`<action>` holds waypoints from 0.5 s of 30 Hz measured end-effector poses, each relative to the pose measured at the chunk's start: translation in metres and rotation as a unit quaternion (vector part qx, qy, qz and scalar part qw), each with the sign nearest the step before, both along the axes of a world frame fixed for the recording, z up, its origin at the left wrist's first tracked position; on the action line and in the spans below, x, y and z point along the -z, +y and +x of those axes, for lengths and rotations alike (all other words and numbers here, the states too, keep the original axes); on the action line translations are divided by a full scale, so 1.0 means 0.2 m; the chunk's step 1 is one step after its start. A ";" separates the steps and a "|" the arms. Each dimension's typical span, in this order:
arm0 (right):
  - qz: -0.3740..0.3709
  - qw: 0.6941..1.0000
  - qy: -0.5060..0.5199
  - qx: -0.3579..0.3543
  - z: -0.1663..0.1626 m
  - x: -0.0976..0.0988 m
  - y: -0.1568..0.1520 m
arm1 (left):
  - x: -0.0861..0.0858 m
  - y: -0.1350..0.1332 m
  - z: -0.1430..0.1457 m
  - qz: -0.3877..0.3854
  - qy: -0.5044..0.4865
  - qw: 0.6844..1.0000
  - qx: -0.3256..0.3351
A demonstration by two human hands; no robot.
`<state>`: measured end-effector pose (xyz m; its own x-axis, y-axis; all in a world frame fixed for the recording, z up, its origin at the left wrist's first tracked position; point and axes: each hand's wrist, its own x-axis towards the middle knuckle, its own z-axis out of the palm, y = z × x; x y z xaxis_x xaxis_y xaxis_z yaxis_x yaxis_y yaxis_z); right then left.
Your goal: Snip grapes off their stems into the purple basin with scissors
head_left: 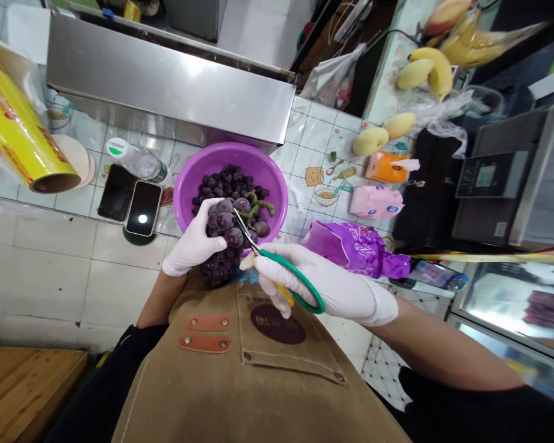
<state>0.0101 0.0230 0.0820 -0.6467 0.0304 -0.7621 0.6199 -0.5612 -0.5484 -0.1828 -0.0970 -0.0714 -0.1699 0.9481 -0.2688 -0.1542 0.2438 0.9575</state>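
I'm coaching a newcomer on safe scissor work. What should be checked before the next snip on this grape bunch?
1. Left hand grips the grape bunch securely: ok.
2. Right hand has fingers through the handles of the scissors: ok.
3. Scissor tips reach the green stem: ok.
4. Left fingertips clear of the blades: cannot tell, grapes hide them.
5. Purple bowl sits under the cut point: ok.
6. Both hands gloved: ok.
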 end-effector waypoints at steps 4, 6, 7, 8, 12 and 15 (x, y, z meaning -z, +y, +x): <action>0.004 1.000 0.000 -0.001 -0.01 -0.01 0.00 | -0.01 -0.01 0.01 0.002 0.013 1.000 0.000; 0.005 1.000 0.002 -0.012 -0.01 -0.03 0.01 | -0.02 -0.01 0.01 0.002 0.017 1.000 0.001; 0.005 1.000 0.003 -0.018 -0.01 -0.04 0.02 | -0.03 -0.01 0.01 0.001 0.019 1.000 0.002; 0.003 1.000 0.003 -0.022 -0.02 -0.05 0.02 | -0.03 -0.01 0.01 -0.001 0.020 1.000 0.004; -0.002 1.000 -0.002 -0.006 -0.02 -0.06 0.01 | -0.03 -0.02 0.00 -0.010 0.026 1.000 0.007; -0.005 1.000 0.000 0.016 -0.03 -0.03 -0.02 | -0.01 -0.02 0.00 -0.011 0.023 1.000 0.004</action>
